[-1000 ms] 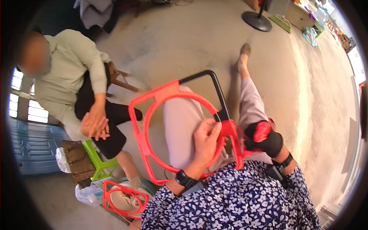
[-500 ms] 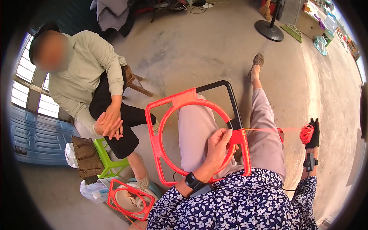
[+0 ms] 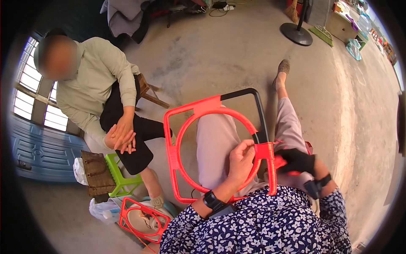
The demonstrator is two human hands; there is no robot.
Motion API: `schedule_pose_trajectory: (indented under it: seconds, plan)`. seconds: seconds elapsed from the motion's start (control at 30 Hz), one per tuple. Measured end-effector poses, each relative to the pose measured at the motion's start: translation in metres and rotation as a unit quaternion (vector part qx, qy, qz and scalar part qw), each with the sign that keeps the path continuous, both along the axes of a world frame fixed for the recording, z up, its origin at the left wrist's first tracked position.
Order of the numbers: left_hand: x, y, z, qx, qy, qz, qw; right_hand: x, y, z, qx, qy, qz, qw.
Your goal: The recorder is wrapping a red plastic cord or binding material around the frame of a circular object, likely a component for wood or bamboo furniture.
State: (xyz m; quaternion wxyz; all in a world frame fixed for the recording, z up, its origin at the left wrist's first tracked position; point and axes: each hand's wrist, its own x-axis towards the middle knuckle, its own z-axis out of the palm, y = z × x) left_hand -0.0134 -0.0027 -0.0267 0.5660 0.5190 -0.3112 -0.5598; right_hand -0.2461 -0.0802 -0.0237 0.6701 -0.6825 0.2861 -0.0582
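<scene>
Over my lap stands a square frame with a ring inside it (image 3: 172, 156), mostly wrapped in red cord. Its upper right corner shows bare black. With fingers and thumb pinched together, my left hand (image 3: 240, 163) grips the frame where ring and right side meet, beside a broad wrapped band. My right hand (image 3: 299, 161), in a black glove, is just right of that band, closed around a bundle of red cord (image 3: 281, 162). The bundle is partly hidden by the glove and smeared by motion. A short loop of cord shows above it.
A person (image 3: 91, 84) sits on a wooden stool (image 3: 148, 91) at the left, hands clasped. Lower left are a second red frame (image 3: 123, 211) over a tub, a green stool (image 3: 122, 180) and a brown bag (image 3: 98, 173). A black round-based stand (image 3: 297, 34) is at the back.
My right hand has swung in from far right to the frame's right side, bringing the cord bundle. The stretched cord has gone slack. The frame has shifted slightly; my left hand keeps its grip.
</scene>
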Motion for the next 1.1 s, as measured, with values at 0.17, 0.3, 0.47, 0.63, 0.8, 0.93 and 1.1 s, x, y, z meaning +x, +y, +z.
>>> schedule_pose_trajectory:
  seconds: [0.17,0.3,0.47,0.63,0.8,0.93,1.1]
  plan:
    - [0.005,0.002,0.012,-0.012,-0.309,-0.023,0.951,0.068,-0.005,-0.016,-0.214,-0.077,0.057,0.972]
    - [0.006,0.002,0.027,0.005,-0.276,0.033,0.961,0.080,-0.014,0.007,-0.078,-0.107,-0.136,0.982]
    - [0.009,-0.001,0.044,-0.203,-0.441,0.175,0.856,0.075,-0.013,0.031,-0.325,-0.107,-0.320,0.883]
    - [0.007,0.005,0.052,-0.350,-0.420,0.096,0.832,0.103,-0.005,0.054,-0.508,-0.121,-0.074,0.849]
    - [0.008,0.001,0.035,-0.134,-0.301,0.135,0.934,0.073,-0.019,0.051,0.009,-0.265,-0.391,0.881]
    - [0.009,0.003,0.015,-0.007,-0.093,0.060,0.994,0.040,-0.026,0.057,-0.050,-0.028,-0.362,0.931]
    - [0.007,-0.001,0.013,-0.011,-0.056,0.035,0.998,-0.059,-0.056,-0.004,-0.325,0.243,-0.214,0.889]
